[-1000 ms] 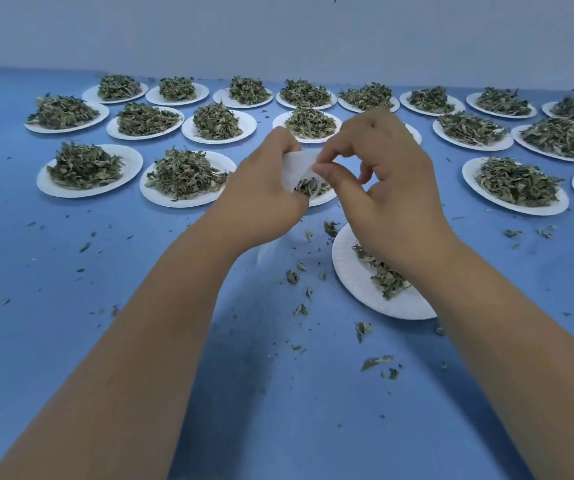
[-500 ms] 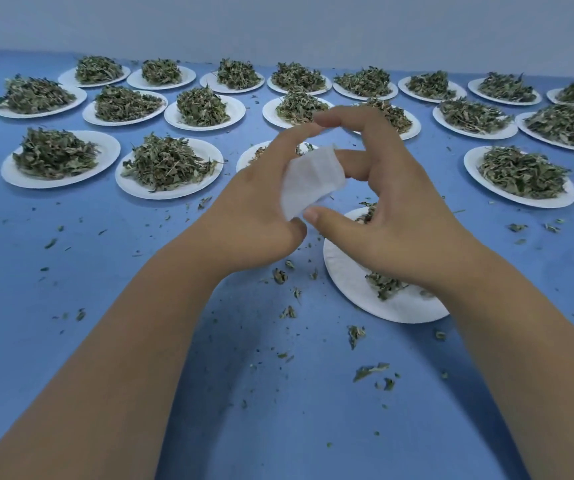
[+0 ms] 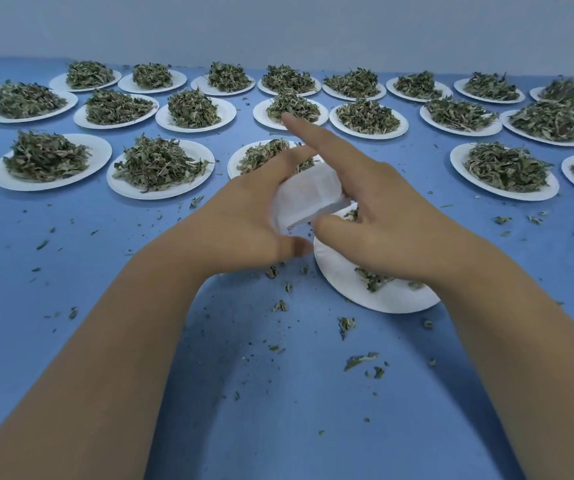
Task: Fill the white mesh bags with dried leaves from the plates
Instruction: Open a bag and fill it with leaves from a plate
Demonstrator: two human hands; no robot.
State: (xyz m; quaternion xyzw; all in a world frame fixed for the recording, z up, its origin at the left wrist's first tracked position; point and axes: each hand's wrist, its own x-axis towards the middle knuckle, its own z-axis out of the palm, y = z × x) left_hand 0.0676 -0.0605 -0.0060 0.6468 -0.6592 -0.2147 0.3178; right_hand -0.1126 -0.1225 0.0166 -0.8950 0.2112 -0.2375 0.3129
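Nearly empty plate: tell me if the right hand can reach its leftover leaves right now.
Probably yes: the right hand hovers just above the plate, its leaves uncovered, though it touches the white mesh bag.

The contents of the small white mesh bag cannot be seen within the grip of the left hand. Beneath the grip, the round white paper plate is half hidden by the right hand.
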